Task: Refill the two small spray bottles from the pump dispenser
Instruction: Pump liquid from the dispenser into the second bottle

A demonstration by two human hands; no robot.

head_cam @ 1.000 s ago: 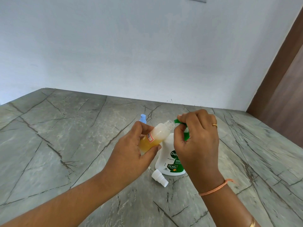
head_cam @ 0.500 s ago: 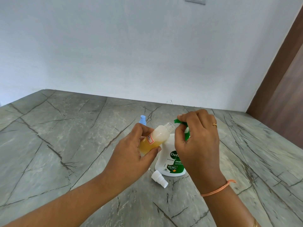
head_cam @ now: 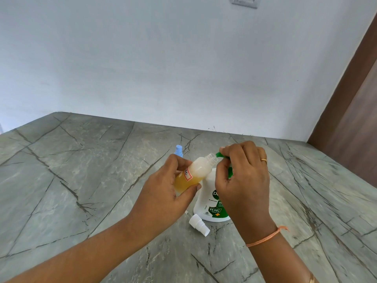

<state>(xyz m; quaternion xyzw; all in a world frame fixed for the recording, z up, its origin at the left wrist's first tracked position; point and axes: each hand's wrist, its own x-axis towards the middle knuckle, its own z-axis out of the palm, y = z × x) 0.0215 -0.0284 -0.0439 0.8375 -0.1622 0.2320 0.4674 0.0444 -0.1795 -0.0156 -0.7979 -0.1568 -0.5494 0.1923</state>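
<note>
The uncapped spray bottle [head_cam: 195, 174] is held tilted above the worktop [head_cam: 81, 180] in the left hand [head_cam: 163, 193], fingers [head_cam: 177, 162] clamped round it, its neck at the green spout [head_cam: 220, 154] of the pump dispenser [head_cam: 204, 199]. The pump is gripped by the curled fingers of the right hand [head_cam: 244, 176]. A white spray cap [head_cam: 199, 224] is laid beside the dispenser.

We see a big grey stone counter with dark crack lines [head_cam: 81, 180]. A white plastic pump bottle with a green label [head_cam: 206, 201] stands up on it, near the middle. Just in front of that bottle, a small white plastic spray cap [head_cam: 199, 224] lies on its side, with its thin end pointing right and toward us. Farther back and to the left we see a small bottle with a light blue spray top [head_cam: 179, 150]. The rest of it is hidden.
</note>
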